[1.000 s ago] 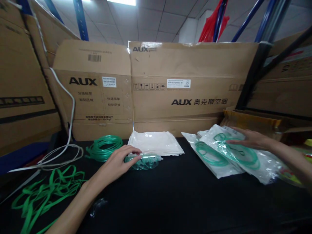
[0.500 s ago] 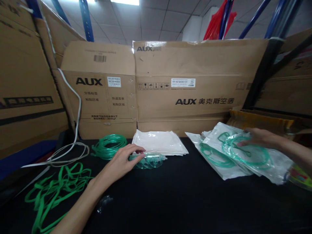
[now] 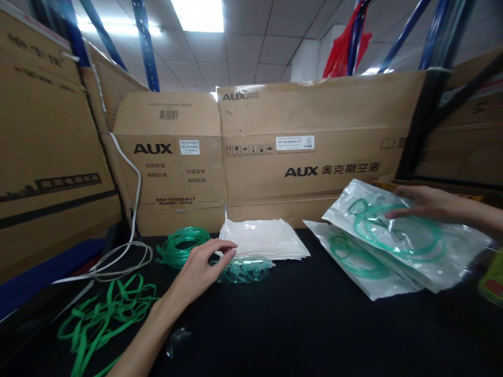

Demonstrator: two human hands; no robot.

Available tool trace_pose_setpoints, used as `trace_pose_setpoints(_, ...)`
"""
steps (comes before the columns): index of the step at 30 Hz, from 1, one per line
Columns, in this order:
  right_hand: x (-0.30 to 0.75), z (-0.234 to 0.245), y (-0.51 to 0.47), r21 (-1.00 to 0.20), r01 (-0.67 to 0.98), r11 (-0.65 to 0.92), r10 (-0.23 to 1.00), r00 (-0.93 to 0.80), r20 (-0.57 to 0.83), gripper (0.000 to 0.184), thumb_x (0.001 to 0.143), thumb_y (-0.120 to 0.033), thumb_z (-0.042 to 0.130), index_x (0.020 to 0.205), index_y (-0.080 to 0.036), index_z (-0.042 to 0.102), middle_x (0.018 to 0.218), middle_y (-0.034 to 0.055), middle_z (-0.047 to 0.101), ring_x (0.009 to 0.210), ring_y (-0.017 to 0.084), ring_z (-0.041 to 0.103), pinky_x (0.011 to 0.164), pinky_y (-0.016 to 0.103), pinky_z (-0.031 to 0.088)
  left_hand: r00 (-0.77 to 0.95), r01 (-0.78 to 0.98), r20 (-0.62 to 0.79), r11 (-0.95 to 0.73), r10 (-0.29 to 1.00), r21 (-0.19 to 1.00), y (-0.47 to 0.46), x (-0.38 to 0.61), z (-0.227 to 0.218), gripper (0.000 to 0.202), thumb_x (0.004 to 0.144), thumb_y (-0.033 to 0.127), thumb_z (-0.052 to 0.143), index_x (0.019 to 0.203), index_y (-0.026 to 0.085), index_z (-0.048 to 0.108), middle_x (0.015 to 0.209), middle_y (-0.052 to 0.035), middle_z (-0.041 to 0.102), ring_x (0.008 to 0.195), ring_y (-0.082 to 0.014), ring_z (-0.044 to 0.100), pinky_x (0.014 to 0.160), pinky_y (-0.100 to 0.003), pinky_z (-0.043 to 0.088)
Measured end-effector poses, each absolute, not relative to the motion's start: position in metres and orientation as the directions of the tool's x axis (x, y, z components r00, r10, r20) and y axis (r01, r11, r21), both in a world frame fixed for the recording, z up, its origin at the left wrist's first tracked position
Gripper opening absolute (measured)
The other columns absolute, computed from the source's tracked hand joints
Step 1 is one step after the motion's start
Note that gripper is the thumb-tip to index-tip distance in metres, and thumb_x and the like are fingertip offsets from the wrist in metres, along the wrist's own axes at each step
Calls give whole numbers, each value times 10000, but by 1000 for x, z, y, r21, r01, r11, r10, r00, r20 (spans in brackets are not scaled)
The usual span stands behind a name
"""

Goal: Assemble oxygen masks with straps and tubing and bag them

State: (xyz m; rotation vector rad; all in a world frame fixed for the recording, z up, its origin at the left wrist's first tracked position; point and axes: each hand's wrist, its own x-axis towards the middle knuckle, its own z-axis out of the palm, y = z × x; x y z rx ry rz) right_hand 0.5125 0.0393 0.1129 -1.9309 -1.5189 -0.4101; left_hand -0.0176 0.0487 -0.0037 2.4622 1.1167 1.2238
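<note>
My left hand [image 3: 208, 262] rests at the near left side of a row of clear green-tinted plastic masks [image 3: 247, 270]. Its fingers are loosely curved, the thumb apart from them, with nothing visible between. On the right, my right hand [image 3: 430, 207] grips the upper edge of a clear-and-white bag of coiled green tubing [image 3: 396, 235], one finger lying over its front; the thumb is hidden. The bag is tilted up above another bag of green tubing [image 3: 353, 259] on the black table [image 3: 314, 335].
Behind the masks lies a stack of white bags [image 3: 263, 238]. A green tubing coil [image 3: 183, 246], tangled green elastic straps [image 3: 110, 309] and a white cable [image 3: 137, 199] are on the left. Cardboard [image 3: 322, 193] walls the back. A small clear plastic piece [image 3: 176, 340] lies in front.
My right hand has raised the tubing bag off the pile, opening a gap below it. My left hand stays by the masks. The camera has tipped upward slightly.
</note>
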Motion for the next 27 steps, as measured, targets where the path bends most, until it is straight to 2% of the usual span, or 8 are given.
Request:
trace_pose_setpoints(2, 498, 118, 39, -373, 925, -70, 844, 255, 473, 235, 680, -209, 870, 848, -62, 797, 936, 239, 782, 720, 179, 715, 672, 311, 472, 324, 519, 591, -661, 738, 542, 46, -15, 2, 267, 959, 448, 603, 1044, 239, 746, 1060, -40, 776, 988, -235, 705, 903, -352, 532)
trace_pose_setpoints(5, 465, 119, 44, -485, 874, 15, 905, 195, 378, 257, 670, -238, 880, 853, -92, 773, 930, 217, 781, 763, 241, 719, 724, 359, 489, 331, 415, 440, -548, 835, 726, 43, 0, 14, 368, 944, 522, 599, 1105, 225, 745, 1056, -56, 785, 950, -240, 719, 851, -351, 553)
trace_pose_setpoints(9, 402, 102, 59, -642, 749, 161, 941, 80, 329, 370, 752, -469, 804, 958, -164, 764, 1054, 154, 782, 917, 282, 728, 776, 349, 531, 477, 179, 198, -315, 856, 932, 37, 34, 30, 566, 935, 600, 578, 1281, 159, 658, 1163, -144, 756, 900, -235, 732, 655, -297, 573)
trace_pose_setpoints(11, 366, 88, 66, -716, 667, 205, 954, 28, 299, 413, 721, -515, 810, 925, -161, 757, 957, 134, 795, 836, 289, 737, 689, 346, 552, 516, 53, 125, -177, 848, 983, 34, 51, 35, 603, 927, 609, 592, 1326, 158, 618, 1246, -173, 719, 962, -246, 734, 625, -278, 580)
trace_pose_setpoints(16, 293, 48, 77, -843, 439, 311, 945, -48, 323, 430, 700, -544, 815, 873, -158, 741, 847, 96, 798, 744, 269, 739, 631, 344, 574, 462, -161, 90, -17, 882, 987, 37, 69, 32, 446, 869, 456, 734, 1191, 153, 675, 1173, -147, 741, 897, -228, 738, 606, -250, 587)
trace_pose_setpoints(19, 275, 33, 78, -879, 301, 371, 925, -29, 380, 441, 762, -597, 749, 867, -169, 754, 911, 105, 803, 849, 279, 749, 714, 354, 588, 376, -213, 88, -6, 923, 977, 44, 63, 25, 376, 853, 337, 731, 1175, 156, 663, 1096, -111, 760, 812, -182, 722, 596, -216, 562)
trace_pose_setpoints(22, 276, 24, 78, -885, 198, 421, 892, 90, 444, 425, 823, -586, 701, 962, -187, 753, 984, 108, 794, 954, 279, 734, 798, 370, 578, 296, -291, 86, 3, 951, 957, 51, 54, 22, 290, 822, 269, 711, 1074, 130, 679, 1013, -98, 768, 768, -154, 702, 630, -202, 555)
trace_pose_setpoints(27, 291, 22, 78, -860, 102, 500, 787, 361, 501, 401, 840, -586, 670, 896, -190, 697, 890, 85, 743, 858, 237, 697, 673, 314, 541, 214, -379, 70, 17, 974, 925, 55, 51, 23, 228, 737, 205, 746, 937, 112, 687, 922, -90, 764, 675, -131, 662, 607, -203, 547)
